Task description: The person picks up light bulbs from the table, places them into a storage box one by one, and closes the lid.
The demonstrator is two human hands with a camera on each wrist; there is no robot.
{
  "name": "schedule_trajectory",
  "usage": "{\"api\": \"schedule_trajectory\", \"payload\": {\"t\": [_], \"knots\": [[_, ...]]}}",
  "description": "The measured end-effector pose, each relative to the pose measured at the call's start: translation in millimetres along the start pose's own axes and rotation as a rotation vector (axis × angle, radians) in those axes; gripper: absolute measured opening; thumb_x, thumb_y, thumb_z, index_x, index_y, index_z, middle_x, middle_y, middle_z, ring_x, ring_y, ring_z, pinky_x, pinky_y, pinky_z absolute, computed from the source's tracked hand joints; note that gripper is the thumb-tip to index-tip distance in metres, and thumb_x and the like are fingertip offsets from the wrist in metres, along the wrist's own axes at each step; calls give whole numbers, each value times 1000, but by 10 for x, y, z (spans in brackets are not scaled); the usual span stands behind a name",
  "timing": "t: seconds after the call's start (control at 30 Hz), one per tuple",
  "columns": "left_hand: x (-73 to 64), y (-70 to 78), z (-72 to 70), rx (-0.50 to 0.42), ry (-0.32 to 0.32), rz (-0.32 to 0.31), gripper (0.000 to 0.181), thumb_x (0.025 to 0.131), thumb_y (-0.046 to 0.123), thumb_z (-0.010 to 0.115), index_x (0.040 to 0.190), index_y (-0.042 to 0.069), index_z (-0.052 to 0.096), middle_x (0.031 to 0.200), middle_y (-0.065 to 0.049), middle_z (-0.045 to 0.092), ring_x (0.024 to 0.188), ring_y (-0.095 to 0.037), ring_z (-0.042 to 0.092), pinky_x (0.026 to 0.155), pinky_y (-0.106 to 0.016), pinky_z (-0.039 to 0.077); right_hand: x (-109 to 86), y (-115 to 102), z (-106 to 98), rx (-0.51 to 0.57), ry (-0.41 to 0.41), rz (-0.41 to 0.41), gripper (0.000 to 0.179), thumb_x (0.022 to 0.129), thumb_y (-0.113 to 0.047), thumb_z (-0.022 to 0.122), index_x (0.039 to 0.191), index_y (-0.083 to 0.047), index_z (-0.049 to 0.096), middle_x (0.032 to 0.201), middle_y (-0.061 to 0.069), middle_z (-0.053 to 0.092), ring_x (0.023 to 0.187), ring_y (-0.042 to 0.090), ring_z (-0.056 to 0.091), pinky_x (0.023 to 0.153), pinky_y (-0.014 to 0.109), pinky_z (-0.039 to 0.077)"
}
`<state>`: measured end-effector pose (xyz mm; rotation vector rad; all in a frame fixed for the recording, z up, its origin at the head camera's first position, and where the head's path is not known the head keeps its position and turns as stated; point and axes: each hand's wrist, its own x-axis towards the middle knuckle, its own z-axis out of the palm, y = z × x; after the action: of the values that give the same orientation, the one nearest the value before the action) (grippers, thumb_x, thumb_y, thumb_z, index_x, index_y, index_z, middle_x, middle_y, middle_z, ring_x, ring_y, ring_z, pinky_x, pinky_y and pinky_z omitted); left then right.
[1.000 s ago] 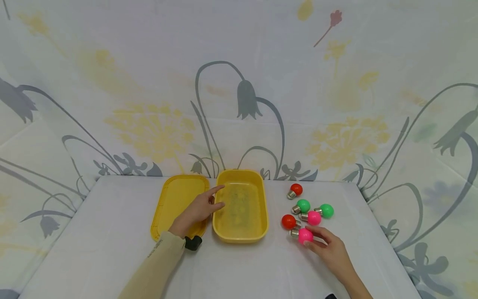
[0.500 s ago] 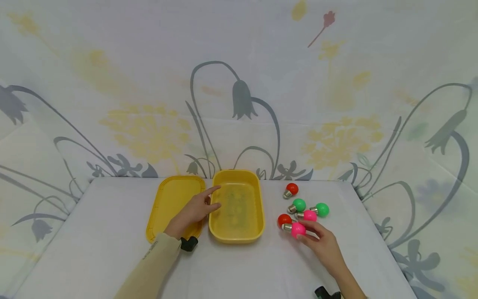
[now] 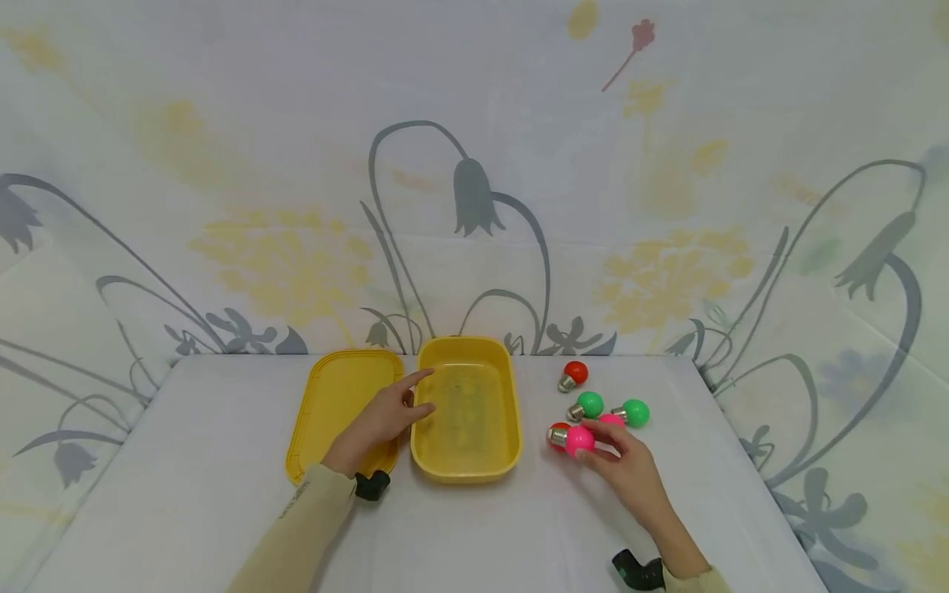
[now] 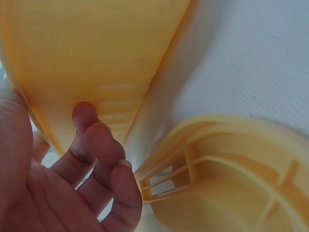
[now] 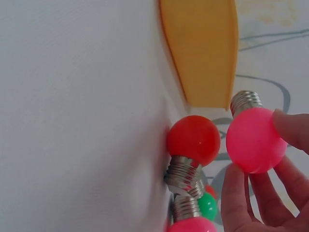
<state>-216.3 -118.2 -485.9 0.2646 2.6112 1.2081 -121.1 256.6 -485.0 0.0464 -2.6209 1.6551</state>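
Observation:
My right hand (image 3: 626, 469) pinches a pink light bulb (image 3: 580, 441) by its round globe, with the metal screw base pointing left. In the right wrist view this pink bulb (image 5: 255, 140) is raised off the table, beside a red bulb (image 5: 194, 139). In the head view that red bulb is mostly hidden behind it. My left hand (image 3: 378, 418) holds the left wall of a yellow plastic box (image 3: 465, 476). Thumb and index finger reach over the rim; the other fingers (image 4: 104, 140) curl against the outside. No objects show inside the box.
A yellow lid (image 3: 341, 387) lies left of the box, under the left forearm. Two green bulbs (image 3: 591, 403), a far red bulb (image 3: 575, 372) and another pink bulb (image 3: 612, 419) lie on the white tablecloth (image 3: 474, 535). A floral cloth (image 3: 667, 165) rises behind.
My right hand has lifted the pink bulb and carried it left and slightly away, in front of the near red bulb. The left hand stays at the box's rim. The view has shifted slightly.

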Motion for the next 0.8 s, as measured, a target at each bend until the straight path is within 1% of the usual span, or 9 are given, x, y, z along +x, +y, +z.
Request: {"api": "schedule_trajectory", "payload": {"t": [0.07, 0.17, 0.23, 0.37, 0.47, 0.53, 0.67, 0.8], "knots": [[-9, 6, -5, -1, 3, -8, 65, 93, 30, 71, 151, 27, 42, 81, -7, 50, 61, -20, 44, 58, -30, 37, 32, -8, 7, -24, 7, -5, 52, 85, -13, 79, 132, -2, 60, 131, 13, 58, 118, 32, 56, 90, 28, 52], [-17, 13, -7, -7, 2, -8, 65, 93, 30, 71, 151, 26, 42, 81, -8, 49, 63, -20, 44, 58, -31, 36, 70, -8, 12, -33, 12, -18, 53, 84, -13, 80, 132, -2, 60, 131, 13, 59, 118, 32, 56, 91, 28, 52], [-15, 13, -2, -2, 4, -4, 65, 93, 30, 71, 151, 26, 42, 81, -7, 49, 65, -20, 43, 59, -31, 35, 90, -7, 15, -41, 9, -36, 53, 84, -13, 81, 132, -1, 60, 130, 13, 59, 118, 33, 56, 92, 31, 52], [-9, 8, 7, 12, 7, 6, 65, 93, 30, 71, 151, 25, 43, 81, -7, 49, 66, -21, 44, 60, -32, 35, 119, -29, 18, -54, 3, -77, 49, 84, -12, 80, 129, -1, 63, 129, 14, 61, 117, 33, 57, 95, 41, 50], [-5, 7, 10, 20, 8, 3, 65, 93, 31, 71, 151, 26, 43, 81, -7, 50, 67, -21, 44, 61, -32, 35, 140, -55, 16, -72, 0, -85, 47, 85, -11, 79, 128, -2, 63, 129, 11, 61, 118, 31, 56, 96, 45, 50], [-1, 8, 9, 21, 9, -3, 66, 93, 31, 72, 151, 27, 42, 82, -7, 50, 68, -20, 45, 61, -32, 36, 159, -76, 15, -77, -4, -81, 45, 86, -10, 78, 128, -4, 63, 130, 10, 60, 118, 30, 56, 95, 42, 51], [4, 10, 5, 20, 11, -6, 66, 92, 31, 72, 151, 27, 42, 82, -7, 49, 68, -21, 45, 61, -32, 36, 210, -125, 23, -77, -20, -62, 46, 87, -13, 77, 131, -6, 62, 130, 11, 58, 119, 31, 55, 91, 34, 53], [2, 5, 0, 12, 14, -6, 66, 92, 31, 72, 151, 27, 43, 81, -7, 49, 67, -21, 44, 61, -32, 36, 281, -176, 47, -57, -50, -28, 49, 88, -17, 77, 133, -7, 60, 130, 12, 58, 120, 32, 54, 89, 30, 53]]}}
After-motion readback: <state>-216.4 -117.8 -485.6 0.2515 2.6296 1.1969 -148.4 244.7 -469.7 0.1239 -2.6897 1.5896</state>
